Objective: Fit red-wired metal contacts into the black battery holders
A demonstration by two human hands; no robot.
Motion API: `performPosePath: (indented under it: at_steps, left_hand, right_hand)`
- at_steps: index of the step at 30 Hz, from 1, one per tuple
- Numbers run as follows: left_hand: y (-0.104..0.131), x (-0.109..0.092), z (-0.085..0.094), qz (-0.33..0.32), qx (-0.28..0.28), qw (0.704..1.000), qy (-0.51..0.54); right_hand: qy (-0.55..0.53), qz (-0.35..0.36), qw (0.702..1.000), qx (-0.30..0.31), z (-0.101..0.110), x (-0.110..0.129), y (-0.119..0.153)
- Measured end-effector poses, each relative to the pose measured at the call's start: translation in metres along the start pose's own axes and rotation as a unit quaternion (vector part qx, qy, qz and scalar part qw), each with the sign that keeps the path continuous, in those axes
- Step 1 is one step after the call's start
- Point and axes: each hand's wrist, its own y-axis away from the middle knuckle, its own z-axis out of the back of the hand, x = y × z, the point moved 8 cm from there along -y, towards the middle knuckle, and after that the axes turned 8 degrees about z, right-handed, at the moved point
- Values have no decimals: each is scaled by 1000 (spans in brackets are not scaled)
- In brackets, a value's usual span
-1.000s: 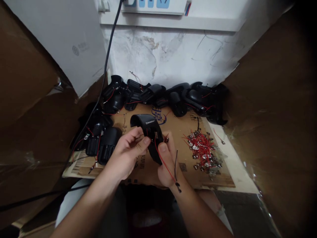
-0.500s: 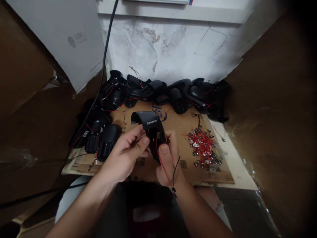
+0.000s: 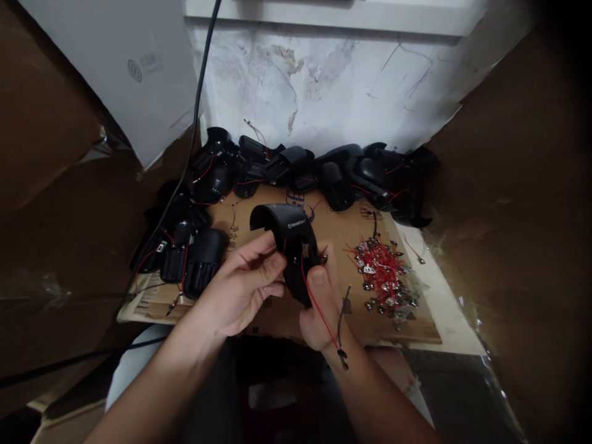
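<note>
A curved black plastic housing point(image 3: 300, 271) with white lettering near its top is held up in front of me, tilted. My right hand point(image 3: 319, 308) wraps around its lower right side, thumb on the near face. From the housing a red lead point(image 3: 321, 311) hangs over the right thumb, joined near its lower end with a black lead point(image 3: 342, 317). My left hand point(image 3: 250, 277) is closed at the left edge of the housing, thumb and fingers pinched. A short thin red wire point(image 3: 284, 245) shows at the left thumb tip; the fingers hide the rest.
More black housings point(image 3: 333, 179) with red wires line the back and left point(image 3: 203, 259). To the right lies a heap of red wires with metal contacts point(image 3: 383, 271). Everything rests on a flat cardboard sheet point(image 3: 250, 213). A black cable point(image 3: 198, 92) hangs at left; cardboard walls point(image 3: 522, 203) flank both sides.
Both hands and the housing appear slightly farther right, and the housing is turned a little. The loose leads have swung right with it. The grip looks the same.
</note>
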Motion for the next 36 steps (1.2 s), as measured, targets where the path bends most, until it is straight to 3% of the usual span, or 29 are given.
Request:
performPosePath:
  at_steps: [17, 22, 26, 28, 31, 36]
  left_hand:
    - [-2, -1, -1, 10, -6, 1000, -6]
    - [-3, -11, 11, -18, -26, 999, -45]
    - [8, -41, 33, -186, -143, 963, -129]
    - [15, -50, 30, -239, -168, 931, -220]
    - [17, -48, 12, -220, -120, 907, -338]
    - [16, -41, 2, -189, -104, 909, -356]
  right_hand:
    - [-33, -31, 999, -29, -2, -11, 4]
    - [-101, -116, 987, -47, -2, -26, -4]
    - [-139, -161, 975, -68, 2, -31, -10]
    - [-121, -144, 981, -55, 4, -27, -12]
    - [-102, -122, 987, -4, 3, -23, -11]
    - [-33, -89, 995, 41, 8, -15, -12]
